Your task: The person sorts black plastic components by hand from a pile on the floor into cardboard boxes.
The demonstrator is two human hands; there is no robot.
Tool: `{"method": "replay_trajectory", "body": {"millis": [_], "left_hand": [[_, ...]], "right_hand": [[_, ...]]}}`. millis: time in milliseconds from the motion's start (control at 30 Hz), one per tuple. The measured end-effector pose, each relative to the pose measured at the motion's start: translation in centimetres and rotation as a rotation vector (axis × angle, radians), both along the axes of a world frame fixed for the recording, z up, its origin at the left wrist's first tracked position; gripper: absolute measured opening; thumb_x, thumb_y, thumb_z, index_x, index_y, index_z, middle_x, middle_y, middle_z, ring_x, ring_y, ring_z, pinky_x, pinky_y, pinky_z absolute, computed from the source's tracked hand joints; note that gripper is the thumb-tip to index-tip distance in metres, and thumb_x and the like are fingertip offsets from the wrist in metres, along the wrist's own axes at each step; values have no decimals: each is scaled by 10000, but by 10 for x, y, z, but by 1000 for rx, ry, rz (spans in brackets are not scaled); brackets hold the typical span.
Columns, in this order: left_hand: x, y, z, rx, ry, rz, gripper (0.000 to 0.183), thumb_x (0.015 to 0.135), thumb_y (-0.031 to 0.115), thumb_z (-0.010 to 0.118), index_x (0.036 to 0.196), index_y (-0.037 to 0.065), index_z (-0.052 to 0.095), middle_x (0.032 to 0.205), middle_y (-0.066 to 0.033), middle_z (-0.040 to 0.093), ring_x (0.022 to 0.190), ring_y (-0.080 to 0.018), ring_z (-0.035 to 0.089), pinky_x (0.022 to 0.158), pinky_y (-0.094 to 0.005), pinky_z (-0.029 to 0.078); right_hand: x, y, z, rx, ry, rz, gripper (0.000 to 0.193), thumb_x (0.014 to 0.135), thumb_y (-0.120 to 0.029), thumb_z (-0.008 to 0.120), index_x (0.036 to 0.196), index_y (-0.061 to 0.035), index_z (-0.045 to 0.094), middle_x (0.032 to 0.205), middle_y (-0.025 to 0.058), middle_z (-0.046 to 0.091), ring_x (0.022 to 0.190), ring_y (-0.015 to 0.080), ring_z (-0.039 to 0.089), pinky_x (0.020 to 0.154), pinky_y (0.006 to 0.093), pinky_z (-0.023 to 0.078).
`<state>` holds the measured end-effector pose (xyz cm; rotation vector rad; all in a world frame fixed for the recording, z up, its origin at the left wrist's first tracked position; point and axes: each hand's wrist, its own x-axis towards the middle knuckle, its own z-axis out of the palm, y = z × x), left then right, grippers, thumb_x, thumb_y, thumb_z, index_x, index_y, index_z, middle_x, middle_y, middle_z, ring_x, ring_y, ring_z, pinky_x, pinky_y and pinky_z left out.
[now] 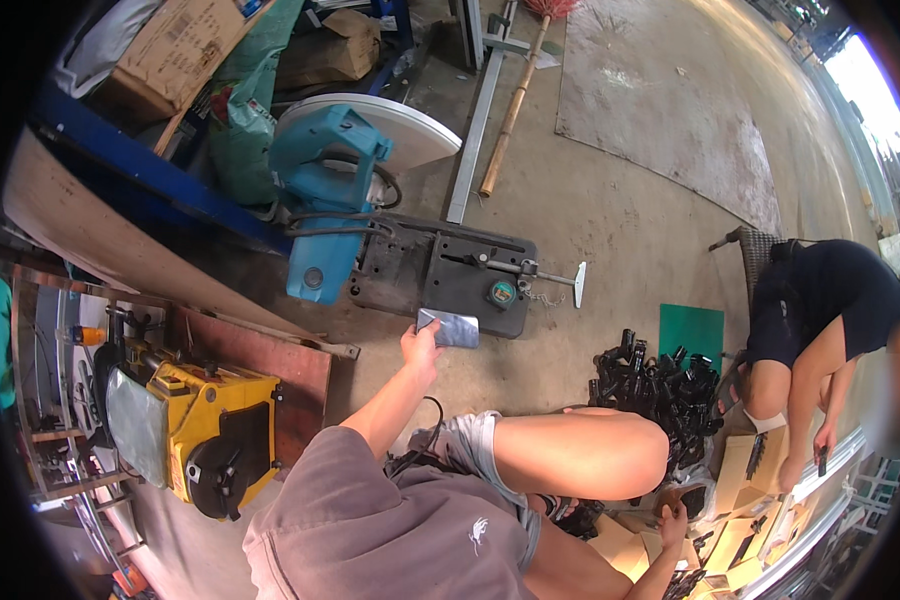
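Phone [448, 328]: one, grey, pinched by its lower left corner in left hand [419, 349], held out over concrete floor [610, 220] just before one blue chop saw [330, 190]. Right hand [673, 522] low among cardboard sheets [740, 470], grip hard to tell. One heap of black parts [660, 390] beside.

Wearer: grey-brown short-sleeved shirt [370, 530], small white emblem low on the front. Light grey shorts [470, 445], hem rolled above the knee. Forearms and both legs bare. Thin black cord [425, 440] at lap.
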<state>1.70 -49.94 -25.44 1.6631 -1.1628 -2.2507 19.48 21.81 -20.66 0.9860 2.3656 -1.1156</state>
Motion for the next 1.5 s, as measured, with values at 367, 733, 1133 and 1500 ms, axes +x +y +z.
{"method": "replay_trajectory", "body": {"millis": [367, 733, 1133, 1500], "left_hand": [[17, 18, -13, 264, 235, -16, 277, 958, 127, 620, 1222, 106, 541, 1219, -51, 629, 1087, -212, 615, 880, -444, 553], [31, 29, 97, 305, 491, -195, 329, 960, 178, 648, 1278, 121, 584, 1217, -19, 661, 1085, -155, 644, 860, -323, 561], [10, 141, 225, 270, 757, -1027, 395, 975, 183, 649, 1309, 8, 531, 1268, -43, 616, 1167, -136, 575, 1019, -318, 473], [-71, 278, 278, -198, 389, -1833, 264, 898, 100, 716, 1127, -16, 653, 975, -28, 690, 888, -106, 606, 804, -268, 494]], "right_hand": [[-35, -3, -10, -152, 42, 2, 403, 937, -172, 654, 1299, -48, 530, 834, 2, 585, 597, 76, 514, 481, 242, 403], [-148, -19, -27, 146, -165, 437, 439, 962, -416, 531, 1042, -7, 668, 881, 169, 683, 807, 294, 630, 724, 402, 462], [-148, -56, -81, 431, 396, 471, 562, 984, -523, 411, 1090, -66, 721, 985, 286, 686, 1001, 440, 646, 911, 482, 498], [-113, -113, 89, -53, 566, 300, 304, 1007, -297, 505, 1099, -48, 653, 877, 192, 686, 845, 361, 676, 740, 448, 529]]}}
